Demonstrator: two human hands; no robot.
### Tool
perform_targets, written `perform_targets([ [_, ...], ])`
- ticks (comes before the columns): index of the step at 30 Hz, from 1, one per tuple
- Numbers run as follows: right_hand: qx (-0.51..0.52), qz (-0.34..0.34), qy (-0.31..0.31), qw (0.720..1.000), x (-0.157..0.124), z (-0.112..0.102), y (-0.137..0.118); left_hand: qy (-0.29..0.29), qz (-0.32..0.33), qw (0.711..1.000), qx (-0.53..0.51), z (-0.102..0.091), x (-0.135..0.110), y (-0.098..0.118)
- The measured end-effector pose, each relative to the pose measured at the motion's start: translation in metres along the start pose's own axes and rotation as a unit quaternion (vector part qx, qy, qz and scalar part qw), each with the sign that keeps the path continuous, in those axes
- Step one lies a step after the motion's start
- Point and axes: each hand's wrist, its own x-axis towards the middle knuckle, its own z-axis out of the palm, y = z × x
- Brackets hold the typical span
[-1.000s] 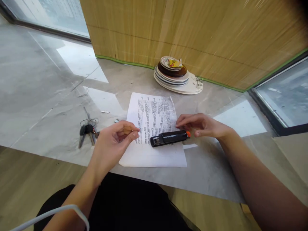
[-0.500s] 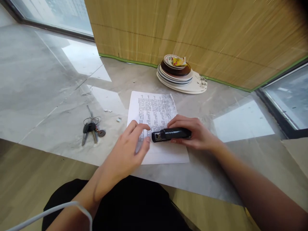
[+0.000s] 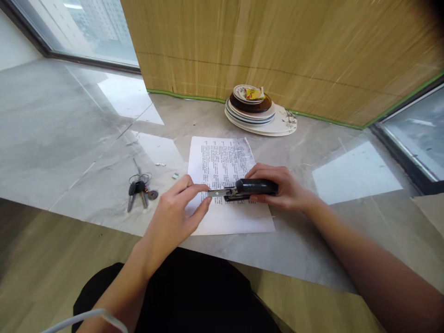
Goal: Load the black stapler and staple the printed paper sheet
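Wrapped around the black rear body of a stapler (image 3: 257, 186) is my right hand (image 3: 282, 187), holding it above the printed paper (image 3: 239, 219). A narrow metal staple magazine (image 3: 219, 192) sticks out of the stapler's front, toward the left. My left hand (image 3: 176, 208) has its thumb and forefinger at the free end of that magazine, closed on it in a pinch. The paper lies on the grey marble surface, its text turned sideways, and the stapler and my hands cover part of it.
Left of the paper lies a bunch of keys (image 3: 140, 188). Small scraps (image 3: 175, 175) are scattered between them. A stack of plates (image 3: 251, 113) with a yellow packet (image 3: 255, 93) on top stands behind, near a bamboo blind (image 3: 277, 51). The counter's front edge runs close to my lap.
The metal magazine now extends leftward out of the stapler, where before the stapler was closed up. My left thumb and forefinger have come together on its end. The view has shifted slightly.
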Motion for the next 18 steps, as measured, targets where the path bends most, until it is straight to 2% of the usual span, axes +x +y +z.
perform_targets([
  [3, -0.002, 0.006, 0.0, 1.0, -0.001, -0.004, 0.006, 0.01, -0.06, 0.998, -0.012, -0.01, 0.0, -0.001],
  [7, -0.013, -0.017, -0.009, 1.0, 0.001, 0.0, 0.004, 0.024, -0.17, 0.979, -0.105, -0.013, -0.004, 0.002],
  [13, -0.027, -0.041, -0.046, 0.998, 0.004, 0.006, 0.001, 0.0, -0.154, 0.98, -0.124, -0.009, -0.004, 0.003],
  [18, -0.036, -0.035, -0.046, 0.998, 0.003, 0.005, 0.003, 0.006, -0.181, 0.974, -0.133, -0.007, -0.004, 0.001],
])
